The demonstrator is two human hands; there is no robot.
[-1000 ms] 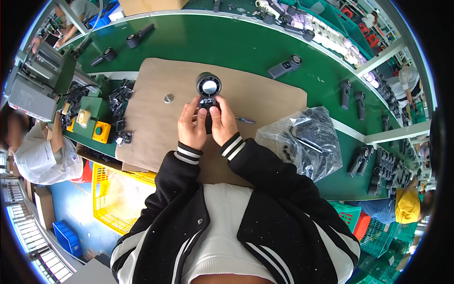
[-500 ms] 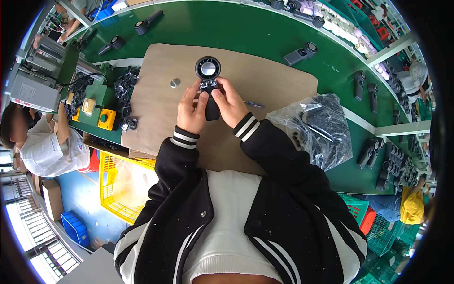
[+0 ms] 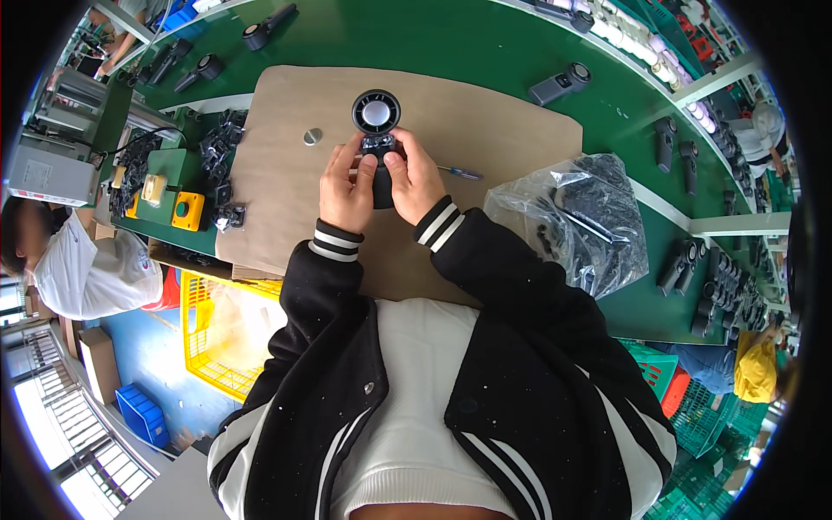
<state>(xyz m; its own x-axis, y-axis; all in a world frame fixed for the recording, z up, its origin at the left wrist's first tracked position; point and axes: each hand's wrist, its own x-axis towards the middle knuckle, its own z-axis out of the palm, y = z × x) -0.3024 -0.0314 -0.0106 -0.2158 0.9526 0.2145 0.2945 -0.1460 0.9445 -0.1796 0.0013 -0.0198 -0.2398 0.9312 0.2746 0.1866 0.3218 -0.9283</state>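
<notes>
Between my two hands is a black handheld fan (image 3: 376, 113), its round head with a silver centre pointing away from me and its handle toward me. My left hand (image 3: 345, 189) grips the left side of the neck and handle, with the thumb on top. From the right side, my right hand (image 3: 416, 180) closes on the same part, its thumb next to the other. Small shiny parts show at the neck, too fine to make out. A silver disc (image 3: 313, 136) lies left of the fan. To the right of my right hand lies a slim screwdriver-like tool (image 3: 464, 173).
Brown sheeting (image 3: 277, 186) covers the green bench under my hands. A clear plastic bag of dark parts (image 3: 585, 225) lies to the right. More fans, such as one fan (image 3: 562, 84), lie farther off. A yellow button box (image 3: 187, 211) and a co-worker (image 3: 95, 269) are at left.
The view has shifted slightly, so the bench sits a little higher in it. Both hands keep the same grip on the fan.
</notes>
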